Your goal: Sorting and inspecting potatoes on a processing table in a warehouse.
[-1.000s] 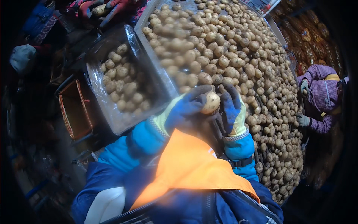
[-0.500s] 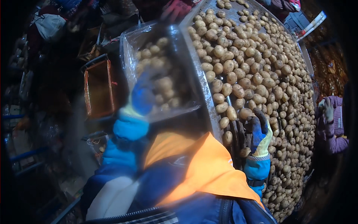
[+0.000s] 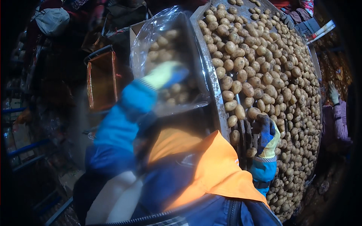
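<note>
Over a cardboard box (image 3: 132, 35) lined with a clear plastic bag (image 3: 141, 47) is my left hand (image 3: 171, 74), in a yellow and blue glove. Motion smears its fingers, so its grip is unclear. Potatoes (image 3: 162, 41) lie inside the bag. My right hand (image 3: 267, 133), gloved alike with dirt-darkened fingertips, rests at the near left part of a broad spread of potatoes (image 3: 269, 79) on a metal sorting table (image 3: 210, 69). Its fingers are curled in beside a potato (image 3: 253, 112); whatever they close on is hidden.
The table's raised metal edge runs between box and potatoes. Dark rollers (image 3: 245, 132) show near my right hand. An open orange-brown container (image 3: 102, 81) stands left of the box. Another person's gloved hand (image 3: 333, 93) is at the far right, and a sleeve (image 3: 301, 17) at the top right.
My left hand has swung rightward and slightly upward across the box. My right hand's fingers have curled in more. The whole view has shifted slightly.
</note>
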### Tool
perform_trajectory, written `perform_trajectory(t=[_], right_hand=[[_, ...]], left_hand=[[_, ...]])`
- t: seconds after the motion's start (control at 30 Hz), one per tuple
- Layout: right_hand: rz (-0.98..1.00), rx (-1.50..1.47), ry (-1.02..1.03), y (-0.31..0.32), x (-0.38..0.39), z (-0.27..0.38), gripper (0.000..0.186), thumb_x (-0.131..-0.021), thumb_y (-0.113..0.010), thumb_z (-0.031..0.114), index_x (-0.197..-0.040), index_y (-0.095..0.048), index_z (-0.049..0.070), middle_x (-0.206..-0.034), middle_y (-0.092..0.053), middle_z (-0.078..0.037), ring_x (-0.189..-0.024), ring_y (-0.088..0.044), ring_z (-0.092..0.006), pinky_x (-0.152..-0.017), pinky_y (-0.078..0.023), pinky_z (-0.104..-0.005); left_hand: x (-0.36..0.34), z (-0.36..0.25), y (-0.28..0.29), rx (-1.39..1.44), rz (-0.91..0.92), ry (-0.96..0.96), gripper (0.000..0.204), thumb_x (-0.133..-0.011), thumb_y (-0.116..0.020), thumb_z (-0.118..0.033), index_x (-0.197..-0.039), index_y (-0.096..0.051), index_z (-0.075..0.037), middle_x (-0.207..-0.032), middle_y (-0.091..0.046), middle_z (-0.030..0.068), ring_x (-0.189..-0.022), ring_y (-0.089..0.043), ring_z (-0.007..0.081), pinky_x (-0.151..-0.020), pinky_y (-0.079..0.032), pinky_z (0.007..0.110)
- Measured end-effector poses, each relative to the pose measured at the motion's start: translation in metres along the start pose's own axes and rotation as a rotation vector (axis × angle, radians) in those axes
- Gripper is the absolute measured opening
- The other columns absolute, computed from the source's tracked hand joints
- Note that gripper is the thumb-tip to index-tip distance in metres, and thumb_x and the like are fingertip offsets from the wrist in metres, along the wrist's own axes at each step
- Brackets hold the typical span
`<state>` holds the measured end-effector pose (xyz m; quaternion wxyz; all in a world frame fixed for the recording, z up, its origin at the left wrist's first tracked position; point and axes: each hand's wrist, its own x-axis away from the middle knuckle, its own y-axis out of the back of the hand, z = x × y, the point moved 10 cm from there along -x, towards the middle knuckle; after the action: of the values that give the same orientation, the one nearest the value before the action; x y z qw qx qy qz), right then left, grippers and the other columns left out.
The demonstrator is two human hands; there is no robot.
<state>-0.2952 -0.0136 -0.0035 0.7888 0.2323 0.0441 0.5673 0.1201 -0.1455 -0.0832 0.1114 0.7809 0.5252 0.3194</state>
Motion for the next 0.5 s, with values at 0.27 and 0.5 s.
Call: perform_trajectory(t=[0.27,0.5], right_hand=[[-0.008,0.086,0.050,0.024,0.005,-0.003,0.028,-0.108,-0.058,0.022,-0.117,-0.072,0.000,-0.088,-0.075,-0.008,-0.075,-0.071,-0.0147,-0.066,-0.057,-0.0285],[-0.045,0.096,0.007,0.036,0.005,-0.018,0.034,-0.109,-0.054,0.028,-0.120,-0.071,0.001,-0.087,-0.074,-0.008,-0.071,-0.068,-0.0148,-0.067,-0.054,-0.0280]], left_hand=[[0.025,0.048,-0.058,-0.837,0.379,-0.122,0.045,-0.095,-0.062,-0.046,-0.129,-0.069,-0.016,-0.124,-0.065,0.0174,-0.119,-0.062,0.0394,-0.103,-0.050,0.049],[0.051,0.028,0.029,-0.444,0.112,0.113,0.051,-0.101,-0.055,-0.051,-0.102,-0.075,-0.004,-0.100,-0.074,0.0223,-0.096,-0.071,0.0400,-0.085,-0.053,0.048]])
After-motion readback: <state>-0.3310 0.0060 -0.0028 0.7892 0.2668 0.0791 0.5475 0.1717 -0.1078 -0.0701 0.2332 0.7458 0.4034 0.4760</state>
